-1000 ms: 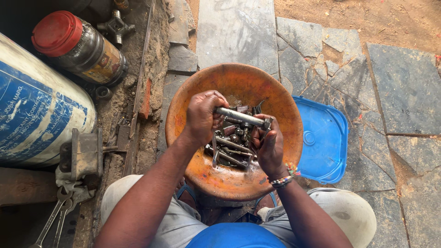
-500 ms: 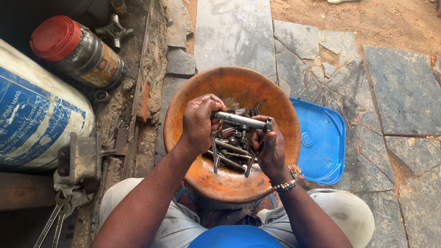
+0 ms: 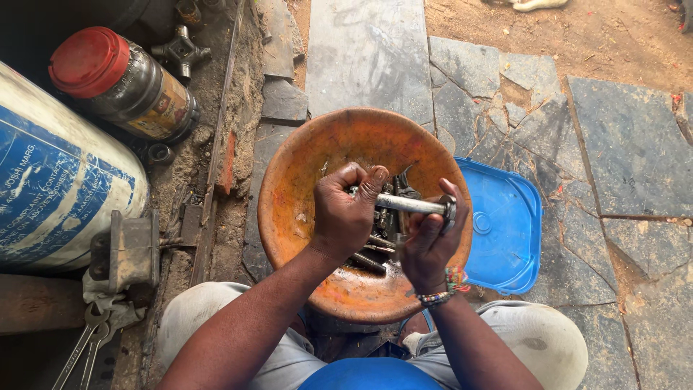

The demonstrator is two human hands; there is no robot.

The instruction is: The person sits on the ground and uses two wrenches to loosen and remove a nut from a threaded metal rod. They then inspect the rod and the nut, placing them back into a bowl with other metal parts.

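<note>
I held a long bolt [image 3: 408, 204] over the orange bowl [image 3: 303, 180], left hand [image 3: 345, 217] gripping one end, right hand [image 3: 427, 242] the other; loose bolts [image 3: 375, 249] lay beneath, a blue lid [image 3: 505, 231] touching the bowl's right rim.

orange bowl [image 3: 303, 180], blue lid [image 3: 505, 231], red-capped jar [image 3: 123, 79]

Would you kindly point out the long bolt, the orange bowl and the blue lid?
long bolt [image 3: 411, 204], head view, middle of its bare shank.
orange bowl [image 3: 339, 141], head view, inner wall.
blue lid [image 3: 505, 224], head view, flat top.
</note>
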